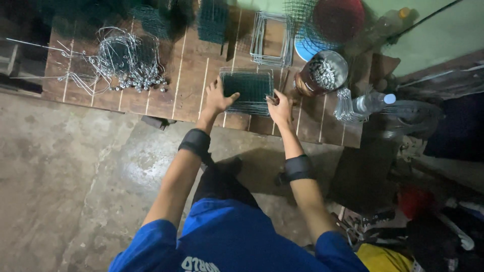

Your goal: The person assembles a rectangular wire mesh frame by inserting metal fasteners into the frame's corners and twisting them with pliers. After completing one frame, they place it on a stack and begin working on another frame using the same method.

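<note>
A stack of wire frames filled with dark green mesh lies on a low wooden board. My left hand rests on the stack's left edge, fingers spread and thumb on the mesh. My right hand grips the stack's lower right corner. Both wrists wear black bands.
A pile of bent wire pieces and metal clips lies at the board's left. Bare wire frames lean at the back. A metal tin of clips, a plastic bottle, a red bowl and green mesh rolls stand around.
</note>
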